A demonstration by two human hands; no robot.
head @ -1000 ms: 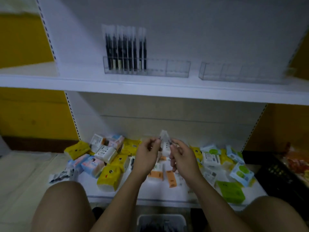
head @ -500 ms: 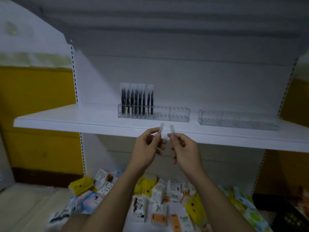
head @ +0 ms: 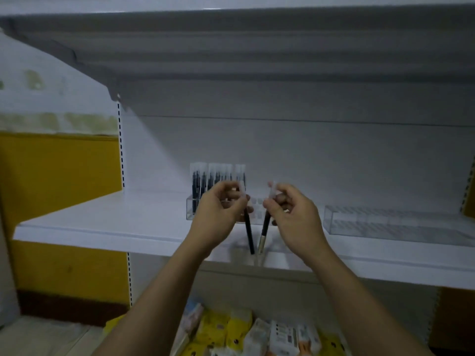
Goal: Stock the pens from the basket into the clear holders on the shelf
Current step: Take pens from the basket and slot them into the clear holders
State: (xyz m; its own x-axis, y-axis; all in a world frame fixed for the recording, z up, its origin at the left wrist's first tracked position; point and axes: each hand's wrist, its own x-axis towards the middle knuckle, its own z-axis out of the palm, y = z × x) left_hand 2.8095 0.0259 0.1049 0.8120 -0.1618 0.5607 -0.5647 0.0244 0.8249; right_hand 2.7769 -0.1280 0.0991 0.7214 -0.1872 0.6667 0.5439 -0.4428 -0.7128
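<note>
My left hand (head: 220, 214) pinches a black pen (head: 248, 233) near its clear-wrapped top, and the pen hangs down over the shelf edge. My right hand (head: 293, 214) pinches a second black pen (head: 264, 233) with a gold tip, also hanging down. Both hands are raised in front of the left clear holder (head: 190, 209), which has several wrapped black pens (head: 203, 179) standing in its left part. My hands hide the holder's middle. A second clear holder (head: 385, 222) lies to the right and holds nothing.
The white shelf (head: 102, 222) runs across the view, with another shelf board (head: 257, 47) overhead. Below, several small yellow and white packets (head: 231, 332) lie on the lower shelf. A yellow wall (head: 56, 176) is at the left. The basket is out of view.
My hands have risen from the lower shelf to the left holder's height. The view has tilted up, so the basket has dropped out of sight. Both pens now hang visibly below my fingers.
</note>
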